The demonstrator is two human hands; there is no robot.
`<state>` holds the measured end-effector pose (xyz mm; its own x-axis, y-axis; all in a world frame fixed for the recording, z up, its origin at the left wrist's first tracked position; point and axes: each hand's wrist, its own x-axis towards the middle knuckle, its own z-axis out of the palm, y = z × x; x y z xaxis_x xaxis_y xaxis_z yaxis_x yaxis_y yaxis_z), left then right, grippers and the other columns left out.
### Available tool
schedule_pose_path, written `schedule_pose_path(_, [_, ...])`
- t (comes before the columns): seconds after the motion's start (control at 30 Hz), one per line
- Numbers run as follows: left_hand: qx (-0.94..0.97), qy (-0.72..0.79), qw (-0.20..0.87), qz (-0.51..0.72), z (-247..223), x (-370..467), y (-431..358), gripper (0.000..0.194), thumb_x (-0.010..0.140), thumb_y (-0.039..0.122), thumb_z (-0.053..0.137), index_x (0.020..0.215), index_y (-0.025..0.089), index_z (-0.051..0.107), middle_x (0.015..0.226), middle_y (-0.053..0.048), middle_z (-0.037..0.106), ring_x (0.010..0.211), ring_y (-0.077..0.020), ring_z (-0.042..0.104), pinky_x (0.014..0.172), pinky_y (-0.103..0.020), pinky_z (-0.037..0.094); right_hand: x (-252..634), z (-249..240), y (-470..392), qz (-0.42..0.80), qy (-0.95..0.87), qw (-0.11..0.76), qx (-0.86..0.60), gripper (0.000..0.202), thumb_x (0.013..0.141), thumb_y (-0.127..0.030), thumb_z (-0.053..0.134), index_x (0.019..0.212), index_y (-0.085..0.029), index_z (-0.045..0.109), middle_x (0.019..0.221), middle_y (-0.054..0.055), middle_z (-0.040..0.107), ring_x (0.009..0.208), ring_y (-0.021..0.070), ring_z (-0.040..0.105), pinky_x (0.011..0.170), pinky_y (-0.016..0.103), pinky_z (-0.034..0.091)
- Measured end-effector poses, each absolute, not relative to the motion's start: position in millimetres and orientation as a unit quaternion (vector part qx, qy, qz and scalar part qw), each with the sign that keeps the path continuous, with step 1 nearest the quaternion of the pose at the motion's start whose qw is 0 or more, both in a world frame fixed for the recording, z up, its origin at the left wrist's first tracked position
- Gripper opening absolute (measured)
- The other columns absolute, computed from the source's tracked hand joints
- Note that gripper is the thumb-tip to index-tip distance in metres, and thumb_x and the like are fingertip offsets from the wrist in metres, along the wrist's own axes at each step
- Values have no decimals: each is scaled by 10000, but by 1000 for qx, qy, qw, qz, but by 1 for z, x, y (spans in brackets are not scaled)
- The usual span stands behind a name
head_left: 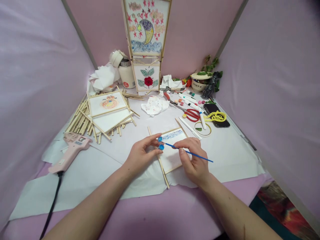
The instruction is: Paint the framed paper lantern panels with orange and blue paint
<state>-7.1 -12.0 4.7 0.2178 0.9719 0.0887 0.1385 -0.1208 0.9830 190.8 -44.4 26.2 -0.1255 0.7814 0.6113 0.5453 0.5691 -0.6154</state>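
My left hand (143, 151) pinches a small blue paint pot (161, 147) in its fingertips. A second round blue piece (160, 139), perhaps its lid, sits just above it. In my right hand (193, 160) is a thin blue paintbrush (200, 156), its tip pointing left at the pot; whether it touches the paint I cannot tell. Under both hands lies a white panel (172, 156) framed with thin wooden sticks. Rows of blue dabs (172, 134) run along its far edge. My right hand hides part of the panel's right side.
A pink glue gun (71, 151) lies at left, near a stick pile (80, 121) and framed drawing (108, 102). A tall painted frame (147, 46) stands behind. To the right are red-handled scissors (192, 115), white markers (202, 120), a phone (222, 124) and yellow cord (216, 116).
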Motion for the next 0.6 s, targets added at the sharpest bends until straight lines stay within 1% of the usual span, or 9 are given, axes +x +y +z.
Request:
schedule_pose_path(0.1, [599,454,491,441,5,-6,-12,503,712,184,771,1203,246,678,935,-38,741,933,-237,685,908,-380,513,192,24,-44,162,-699,528,-454,169,916,-200,457,932,-234,621,859,32,699,846,197,631,835,400,444])
schedule_pose_path(0.2, [562,460,494,478,5,-6,-9,512,701,187,782,1200,231,676,932,-42,734,945,-233,676,943,-400,497,193,22,-43,146,-668,548,-482,168,919,-213,459,919,-231,626,858,35,697,836,200,627,836,400,446])
schedule_pose_path(0.37, [480,468,487,560,7,-8,-5,542,689,197,803,1210,192,655,918,-34,717,943,-208,669,974,-401,480,189,17,-40,89,-728,468,-493,149,900,-171,470,872,-228,605,802,8,688,778,173,618,830,384,385])
schedule_pose_path(0.6, [466,457,503,567,9,-8,-5,550,686,187,806,1213,175,645,913,-33,710,921,-190,664,946,-373,488,175,16,-45,69,-793,391,-462,128,899,-155,461,873,-207,575,768,11,668,755,161,594,786,362,340])
